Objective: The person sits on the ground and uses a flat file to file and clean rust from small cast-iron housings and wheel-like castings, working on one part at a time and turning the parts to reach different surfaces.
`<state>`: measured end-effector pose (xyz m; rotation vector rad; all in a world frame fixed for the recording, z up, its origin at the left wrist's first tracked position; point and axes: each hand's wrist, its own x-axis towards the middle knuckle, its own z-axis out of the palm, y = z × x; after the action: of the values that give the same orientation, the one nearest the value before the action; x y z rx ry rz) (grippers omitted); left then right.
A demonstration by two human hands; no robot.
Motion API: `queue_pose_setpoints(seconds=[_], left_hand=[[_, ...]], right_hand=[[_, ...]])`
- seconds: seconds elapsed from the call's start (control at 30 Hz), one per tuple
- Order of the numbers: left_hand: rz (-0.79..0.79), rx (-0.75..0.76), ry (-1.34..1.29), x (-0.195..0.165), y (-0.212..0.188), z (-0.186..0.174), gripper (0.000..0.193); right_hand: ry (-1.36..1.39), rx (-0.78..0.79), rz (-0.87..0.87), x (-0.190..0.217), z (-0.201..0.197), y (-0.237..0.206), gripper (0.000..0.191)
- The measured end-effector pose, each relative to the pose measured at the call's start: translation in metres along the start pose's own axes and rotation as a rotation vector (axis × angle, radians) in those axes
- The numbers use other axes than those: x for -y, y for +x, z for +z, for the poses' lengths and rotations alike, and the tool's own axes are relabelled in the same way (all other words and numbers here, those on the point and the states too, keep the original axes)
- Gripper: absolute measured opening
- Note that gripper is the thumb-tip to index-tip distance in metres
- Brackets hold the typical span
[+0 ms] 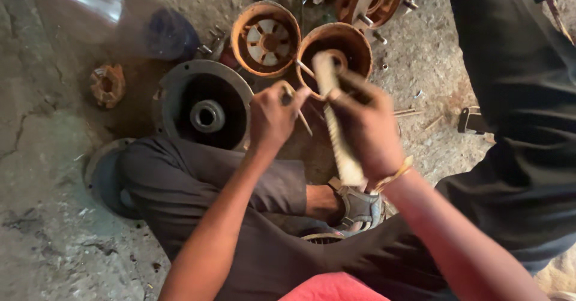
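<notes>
My left hand (273,116) is closed around a thin metal rod (304,123) whose tip points toward a rusty round housing (354,40) on the floor. In my right hand (367,127) I grip a pale wooden handle (336,121) that runs from my wrist up over that housing; its head is blurred. Both hands hover just above the housing's near rim. My bent leg in dark trousers (198,181) and a sandalled foot (358,208) lie beneath my hands.
A second rusty housing with a finned rotor (265,38) stands beside the first. A grey cast cover with a central hub (204,106) lies left. A small rusty coupling (108,85), a clear plastic bag (96,13) and another person's dark trouser leg (516,97) surround them.
</notes>
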<state>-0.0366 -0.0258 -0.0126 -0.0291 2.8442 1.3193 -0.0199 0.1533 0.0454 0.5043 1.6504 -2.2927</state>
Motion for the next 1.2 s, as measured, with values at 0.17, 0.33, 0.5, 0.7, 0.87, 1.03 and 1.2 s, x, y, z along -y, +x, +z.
queue_pose_setpoints(seconds=[0.17, 0.33, 0.5, 0.7, 0.87, 1.03, 1.2], left_hand=[[-0.239, 0.092, -0.251, 0.006, 0.014, -0.011, 0.039], [-0.314, 0.081, -0.670, 0.019, 0.022, -0.031, 0.034], [-0.241, 0.105, -0.925, 0.020, 0.015, -0.025, 0.035], [-0.154, 0.173, -0.778, 0.006, 0.013, 0.000, 0.024], [-0.021, 0.019, -0.458, -0.007, 0.002, -0.012, 0.015], [0.305, 0.173, -0.015, -0.020, -0.024, 0.027, 0.011], [0.524, 0.332, 0.444, -0.021, -0.049, 0.073, 0.033]], right_hand=[[0.076, -0.033, -0.095, 0.036, -0.042, 0.008, 0.046], [0.090, -0.036, -0.089, 0.049, -0.058, 0.007, 0.046], [0.118, 0.008, -0.099, 0.040, -0.048, 0.012, 0.043], [0.136, 0.014, -0.089, 0.036, -0.044, 0.015, 0.041], [0.151, 0.041, -0.146, 0.036, -0.048, 0.014, 0.042], [0.155, 0.040, -0.139, 0.038, -0.052, 0.011, 0.043], [0.162, 0.066, -0.131, 0.043, -0.050, 0.006, 0.043]])
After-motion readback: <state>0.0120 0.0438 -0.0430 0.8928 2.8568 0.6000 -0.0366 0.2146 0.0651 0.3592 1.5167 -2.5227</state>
